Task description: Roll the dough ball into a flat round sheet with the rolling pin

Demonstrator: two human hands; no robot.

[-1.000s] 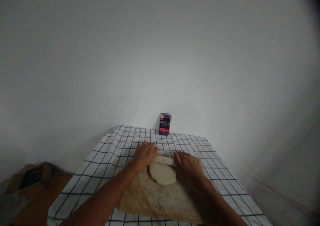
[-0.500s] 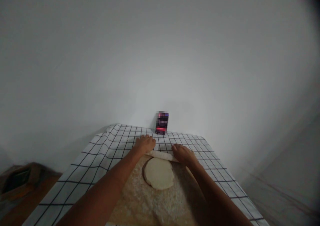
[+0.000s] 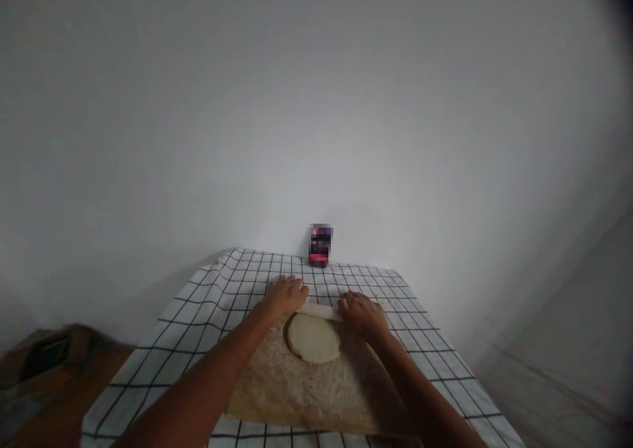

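Observation:
A pale rolling pin lies crosswise at the far edge of a flat round of dough. My left hand is closed over the pin's left end, and my right hand covers its right end. Both hands hide the pin's ends, so only its middle shows. Under the dough is a wooden board dusted with flour. The dough's outline is slightly uneven, and a dark shadow runs along its left side.
A white tablecloth with black checks covers the table. At the back, a small dark upright object, blurred out, leans by the white wall. On the floor to the left sits a brown box-like object, partly dark inside.
The view has shifted, so the board's near edge now shows. The dough appears a little higher in view and closer to the pin. Both hands stay on the rolling pin.

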